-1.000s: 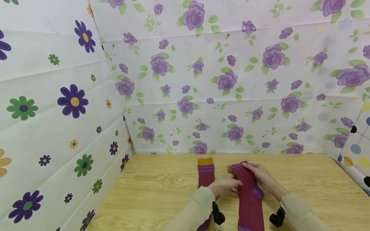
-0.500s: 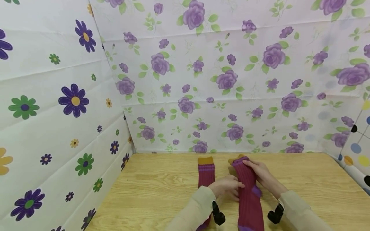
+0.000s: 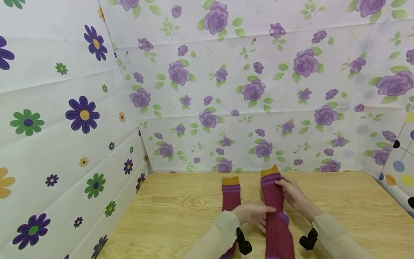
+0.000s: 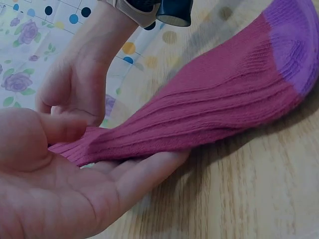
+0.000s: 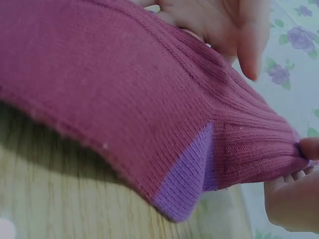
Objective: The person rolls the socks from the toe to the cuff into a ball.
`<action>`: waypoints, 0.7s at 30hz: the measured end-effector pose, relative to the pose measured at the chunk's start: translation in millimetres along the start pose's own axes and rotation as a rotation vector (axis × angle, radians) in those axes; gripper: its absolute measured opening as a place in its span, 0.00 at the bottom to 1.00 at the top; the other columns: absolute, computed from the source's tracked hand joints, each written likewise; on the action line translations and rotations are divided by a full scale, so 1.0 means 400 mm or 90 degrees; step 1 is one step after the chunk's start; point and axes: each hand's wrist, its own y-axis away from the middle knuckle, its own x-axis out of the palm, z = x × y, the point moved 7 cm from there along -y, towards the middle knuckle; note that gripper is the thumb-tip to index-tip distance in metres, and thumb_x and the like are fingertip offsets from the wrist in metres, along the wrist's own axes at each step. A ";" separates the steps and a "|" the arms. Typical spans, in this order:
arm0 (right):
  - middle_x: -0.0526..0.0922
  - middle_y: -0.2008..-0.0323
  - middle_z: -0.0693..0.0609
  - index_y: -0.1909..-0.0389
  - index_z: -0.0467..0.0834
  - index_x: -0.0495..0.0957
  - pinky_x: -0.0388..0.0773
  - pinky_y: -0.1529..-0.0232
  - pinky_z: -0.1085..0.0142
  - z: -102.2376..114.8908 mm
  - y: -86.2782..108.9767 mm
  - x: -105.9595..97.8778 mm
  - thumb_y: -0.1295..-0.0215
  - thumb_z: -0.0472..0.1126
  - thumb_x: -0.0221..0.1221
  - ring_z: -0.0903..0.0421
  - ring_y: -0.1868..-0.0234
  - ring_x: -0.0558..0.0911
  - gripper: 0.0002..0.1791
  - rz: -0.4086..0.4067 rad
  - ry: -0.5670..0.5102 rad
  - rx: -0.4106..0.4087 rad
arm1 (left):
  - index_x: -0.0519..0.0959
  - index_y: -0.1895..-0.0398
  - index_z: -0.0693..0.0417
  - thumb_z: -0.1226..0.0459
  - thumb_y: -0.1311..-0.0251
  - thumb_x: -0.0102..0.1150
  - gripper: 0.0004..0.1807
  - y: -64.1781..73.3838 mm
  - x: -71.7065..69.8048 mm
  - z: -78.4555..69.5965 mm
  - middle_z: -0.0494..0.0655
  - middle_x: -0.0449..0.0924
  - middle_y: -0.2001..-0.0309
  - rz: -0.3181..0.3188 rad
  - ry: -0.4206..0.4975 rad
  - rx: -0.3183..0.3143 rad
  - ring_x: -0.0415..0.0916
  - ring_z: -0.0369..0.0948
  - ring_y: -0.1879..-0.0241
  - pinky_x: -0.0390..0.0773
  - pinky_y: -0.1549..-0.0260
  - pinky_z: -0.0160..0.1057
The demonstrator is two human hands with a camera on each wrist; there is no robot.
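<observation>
A maroon ribbed sock (image 3: pixel 279 233) with a purple heel, purple stripes and a mustard cuff band is partly lifted off the table. My right hand (image 3: pixel 292 192) pinches it by the right side near the cuff; in the right wrist view the thumb and fingers of this hand (image 5: pixel 294 201) meet at the narrowed leg. Straight fingers of my left hand (image 3: pixel 253 213) lie under the leg from the left, with the thumb raised above the fabric in the left wrist view. The sock's purple toe (image 4: pixel 299 47) reaches toward the near edge. A matching sock (image 3: pixel 231 198) lies flat, partly hidden behind my left arm.
Both socks are on a light wood-grain table (image 3: pixel 181 205). Behind it hangs a wall cloth with purple roses (image 3: pixel 208 118), and a daisy-patterned cloth (image 3: pixel 81 115) lines the left side. Black wrist cameras (image 3: pixel 243 241) sit at both cuffs.
The held sock's cuff has moved away from me and straightened, so its mustard band and stripes now show fully. My left fingers have spread straighter along the leg. The other sock stays put.
</observation>
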 end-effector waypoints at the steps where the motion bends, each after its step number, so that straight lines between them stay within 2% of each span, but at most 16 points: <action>1: 0.83 0.65 0.62 0.47 0.50 0.70 0.80 0.59 0.68 0.001 0.000 0.000 0.27 0.40 0.51 0.64 0.64 0.82 0.10 0.003 -0.006 -0.003 | 0.60 0.33 0.62 0.59 0.28 0.46 0.25 0.001 -0.002 0.002 0.69 0.60 0.32 -0.003 -0.002 -0.004 0.60 0.64 0.33 0.62 0.37 0.63; 3: 0.83 0.65 0.61 0.50 0.50 0.71 0.80 0.60 0.69 0.000 -0.002 -0.001 0.26 0.39 0.50 0.64 0.65 0.82 0.08 0.010 -0.017 -0.004 | 0.60 0.32 0.60 0.61 0.30 0.51 0.27 0.003 -0.007 0.006 0.68 0.60 0.32 -0.015 -0.008 -0.012 0.61 0.63 0.33 0.63 0.36 0.61; 6: 0.83 0.65 0.61 0.47 0.45 0.71 0.80 0.59 0.69 -0.001 -0.005 -0.003 0.27 0.39 0.51 0.64 0.64 0.82 0.11 0.010 -0.024 0.000 | 0.67 0.39 0.59 0.64 0.33 0.55 0.21 0.008 -0.012 0.009 0.61 0.71 0.39 -0.024 -0.047 -0.018 0.70 0.55 0.38 0.68 0.38 0.57; 8: 0.84 0.64 0.61 0.42 0.40 0.68 0.80 0.58 0.69 -0.001 -0.008 -0.003 0.27 0.41 0.52 0.64 0.63 0.83 0.17 0.008 -0.023 0.006 | 0.74 0.49 0.58 0.66 0.35 0.57 0.13 0.011 -0.014 0.009 0.53 0.79 0.50 -0.027 -0.078 -0.018 0.77 0.48 0.48 0.77 0.47 0.49; 10: 0.84 0.64 0.62 0.36 0.35 0.64 0.81 0.58 0.70 -0.002 -0.010 -0.003 0.27 0.42 0.52 0.65 0.62 0.83 0.24 0.005 -0.015 0.011 | 0.77 0.62 0.55 0.67 0.36 0.57 0.02 0.016 -0.014 0.008 0.46 0.80 0.63 -0.023 -0.110 -0.017 0.78 0.40 0.61 0.80 0.59 0.41; 12: 0.85 0.64 0.61 0.33 0.31 0.60 0.81 0.58 0.69 -0.002 -0.012 -0.003 0.28 0.42 0.53 0.64 0.62 0.84 0.29 -0.002 -0.009 0.016 | 0.77 0.70 0.53 0.67 0.36 0.58 0.04 0.019 -0.015 0.009 0.43 0.78 0.69 -0.021 -0.128 -0.019 0.75 0.37 0.68 0.77 0.69 0.36; 14: 0.85 0.64 0.61 0.31 0.29 0.56 0.81 0.58 0.70 -0.003 -0.013 -0.003 0.27 0.42 0.52 0.65 0.63 0.84 0.31 -0.001 -0.001 0.019 | 0.76 0.68 0.55 0.67 0.36 0.57 0.03 0.024 -0.015 0.011 0.46 0.79 0.64 -0.016 -0.126 -0.026 0.77 0.39 0.63 0.79 0.64 0.39; 15: 0.84 0.64 0.61 0.31 0.28 0.55 0.81 0.59 0.70 -0.003 -0.013 -0.002 0.27 0.41 0.52 0.65 0.63 0.84 0.32 -0.003 0.001 0.020 | 0.76 0.64 0.57 0.67 0.35 0.57 0.01 0.025 -0.014 0.013 0.49 0.80 0.59 -0.013 -0.119 -0.030 0.78 0.42 0.58 0.80 0.59 0.42; 16: 0.84 0.64 0.62 0.30 0.29 0.54 0.81 0.59 0.70 -0.003 -0.013 -0.001 0.27 0.41 0.51 0.65 0.63 0.84 0.32 -0.002 0.004 0.020 | 0.75 0.59 0.58 0.67 0.35 0.56 0.04 0.026 -0.015 0.016 0.53 0.79 0.53 -0.012 -0.107 -0.036 0.78 0.45 0.52 0.79 0.52 0.46; 19: 0.83 0.63 0.64 0.26 0.32 0.47 0.80 0.57 0.71 -0.002 -0.013 0.002 0.26 0.41 0.51 0.67 0.62 0.83 0.36 -0.001 -0.003 0.017 | 0.68 0.44 0.60 0.66 0.31 0.52 0.15 0.030 -0.010 0.025 0.64 0.68 0.37 0.011 -0.066 -0.061 0.65 0.57 0.34 0.66 0.37 0.57; 21: 0.82 0.62 0.65 0.25 0.34 0.42 0.80 0.56 0.72 0.002 -0.014 0.005 0.26 0.41 0.50 0.68 0.60 0.82 0.38 0.003 -0.014 0.010 | 0.65 0.40 0.60 0.64 0.29 0.49 0.18 0.032 -0.007 0.032 0.65 0.64 0.34 0.030 -0.052 -0.078 0.60 0.61 0.32 0.62 0.35 0.59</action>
